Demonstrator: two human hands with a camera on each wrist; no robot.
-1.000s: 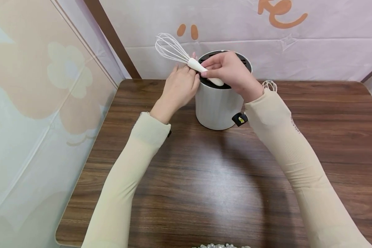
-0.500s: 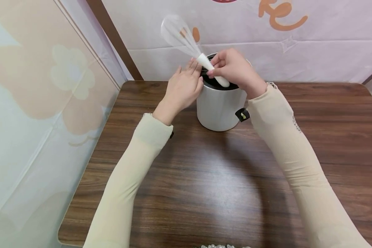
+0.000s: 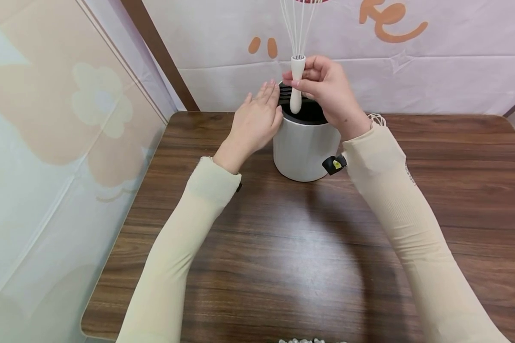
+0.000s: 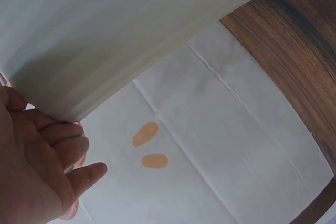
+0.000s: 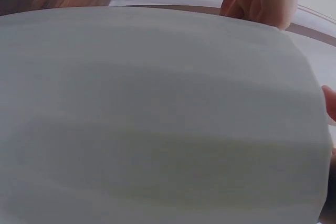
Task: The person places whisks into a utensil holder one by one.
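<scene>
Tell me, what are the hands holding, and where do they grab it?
The right hand pinches a whisk by its white handle, wires pointing up, above the white holder. The left hand holds nothing; it rests flat against the holder's side.

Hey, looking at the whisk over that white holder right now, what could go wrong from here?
1. The right hand only pinches the whisk by its handle, upright over the holder; it might slip or tip.
2. The handle tip may catch on the holder's black slotted top instead of going into a slot.
3. The left hand rests flat against the holder's side without gripping, so a push could shift it on the table.
</scene>
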